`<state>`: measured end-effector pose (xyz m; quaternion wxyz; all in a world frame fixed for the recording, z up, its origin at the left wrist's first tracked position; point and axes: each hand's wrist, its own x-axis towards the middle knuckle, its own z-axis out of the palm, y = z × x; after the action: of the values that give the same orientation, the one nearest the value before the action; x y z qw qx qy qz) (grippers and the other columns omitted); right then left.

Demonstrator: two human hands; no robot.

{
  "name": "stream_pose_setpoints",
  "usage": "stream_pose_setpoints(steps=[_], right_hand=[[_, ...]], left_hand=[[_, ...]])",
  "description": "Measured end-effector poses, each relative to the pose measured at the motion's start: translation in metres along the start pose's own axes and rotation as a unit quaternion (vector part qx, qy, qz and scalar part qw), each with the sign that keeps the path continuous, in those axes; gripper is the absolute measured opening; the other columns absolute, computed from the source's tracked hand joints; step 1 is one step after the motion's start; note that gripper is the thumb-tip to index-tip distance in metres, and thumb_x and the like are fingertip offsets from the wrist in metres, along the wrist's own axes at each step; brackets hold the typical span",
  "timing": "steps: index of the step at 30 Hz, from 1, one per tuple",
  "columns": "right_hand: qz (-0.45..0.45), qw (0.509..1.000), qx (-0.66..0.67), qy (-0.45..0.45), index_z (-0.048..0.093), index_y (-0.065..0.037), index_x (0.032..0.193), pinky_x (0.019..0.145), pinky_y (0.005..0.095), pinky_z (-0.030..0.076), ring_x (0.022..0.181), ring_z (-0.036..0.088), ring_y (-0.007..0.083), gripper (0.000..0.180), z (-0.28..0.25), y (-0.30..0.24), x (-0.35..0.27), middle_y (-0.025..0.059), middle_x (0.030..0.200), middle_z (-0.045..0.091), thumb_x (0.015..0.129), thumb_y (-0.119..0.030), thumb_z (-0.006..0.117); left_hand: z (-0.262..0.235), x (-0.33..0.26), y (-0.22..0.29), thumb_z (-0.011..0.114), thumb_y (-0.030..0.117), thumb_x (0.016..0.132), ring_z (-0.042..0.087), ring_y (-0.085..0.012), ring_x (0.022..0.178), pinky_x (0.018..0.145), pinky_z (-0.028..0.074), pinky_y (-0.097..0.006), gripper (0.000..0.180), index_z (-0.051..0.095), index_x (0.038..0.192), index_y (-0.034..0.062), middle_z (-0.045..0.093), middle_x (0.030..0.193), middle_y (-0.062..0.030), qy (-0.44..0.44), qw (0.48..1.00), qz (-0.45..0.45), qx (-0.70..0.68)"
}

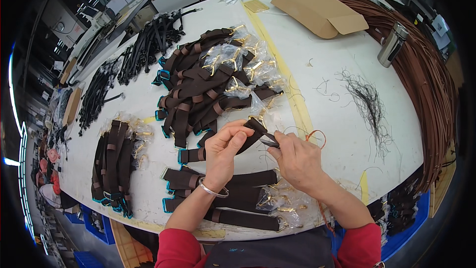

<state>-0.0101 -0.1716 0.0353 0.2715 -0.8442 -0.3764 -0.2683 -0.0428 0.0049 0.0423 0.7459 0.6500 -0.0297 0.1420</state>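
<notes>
While my left hand (225, 146) pinches a flat dark-brown woven strap (254, 124) just this side of the heaped gold-hooked brown straps (191, 84), my right hand (300, 161) grips black metal snips (269, 140) beside it; I'm apparently trimming its end, and the next cut needs it steady.

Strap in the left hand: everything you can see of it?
The strap is dark brown, flat and looks woven. The left hand pinches it near its upper end; dark snips in the right hand are close by, contact unclear. It slants down leftward behind the left hand, hiding where it ends.
</notes>
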Motion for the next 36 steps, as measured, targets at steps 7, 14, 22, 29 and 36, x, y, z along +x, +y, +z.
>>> stream_pose_setpoints(steps=[7,14,22,29,36], right_hand=[[-0.007,0.999,-0.031,-0.002,0.054,0.002,0.100,0.040,0.0258,0.039,0.048,0.052,0.0132,0.036,0.001,0.001,0.004,0.0035,0.065,0.048,0.077,-0.022,0.066],[-0.014,0.998,-0.050,0.019,0.055,0.001,0.099,0.040,0.0249,0.037,0.047,0.050,0.0114,0.032,0.004,0.000,0.007,0.0016,0.064,0.047,0.078,-0.022,0.064],[0.001,0.999,-0.052,0.016,0.056,-0.001,0.097,0.040,0.0250,0.036,0.047,0.051,0.0120,0.028,0.007,0.000,0.007,0.0017,0.063,0.048,0.079,-0.021,0.063],[0.036,0.999,-0.003,0.017,0.054,-0.001,0.099,0.040,0.0269,0.039,0.047,0.054,0.0143,0.028,0.008,0.000,0.008,0.0033,0.063,0.049,0.081,-0.021,0.061],[0.019,0.999,-0.030,0.018,0.055,-0.001,0.098,0.040,0.0265,0.038,0.047,0.053,0.0134,0.026,0.005,0.001,0.010,0.0024,0.063,0.048,0.082,-0.020,0.061]], left_hand=[[-0.002,0.002,0.004,0.055,0.014,0.089,0.052,-0.0140,0.098,0.091,0.035,-0.028,0.020,0.065,0.092,-0.0036,0.058,0.109,-0.0095,-0.002,0.993,-0.056,-0.105],[-0.007,0.004,0.002,0.056,0.015,0.088,0.050,-0.0150,0.101,0.095,0.032,-0.030,0.021,0.064,0.092,-0.0038,0.057,0.110,-0.0107,0.001,0.987,-0.068,-0.142],[-0.007,0.004,0.002,0.056,0.015,0.088,0.051,-0.0152,0.101,0.095,0.032,-0.030,0.021,0.064,0.091,-0.0039,0.057,0.111,-0.0116,-0.002,0.987,-0.059,-0.152],[-0.004,0.004,0.002,0.055,0.013,0.089,0.051,-0.0168,0.104,0.095,0.033,-0.031,0.020,0.064,0.093,-0.0047,0.056,0.114,-0.0128,-0.016,0.990,-0.030,-0.137],[-0.002,0.003,0.001,0.054,0.012,0.089,0.051,-0.0182,0.105,0.096,0.034,-0.032,0.020,0.064,0.095,-0.0042,0.055,0.116,-0.0142,-0.026,0.991,-0.020,-0.132]])
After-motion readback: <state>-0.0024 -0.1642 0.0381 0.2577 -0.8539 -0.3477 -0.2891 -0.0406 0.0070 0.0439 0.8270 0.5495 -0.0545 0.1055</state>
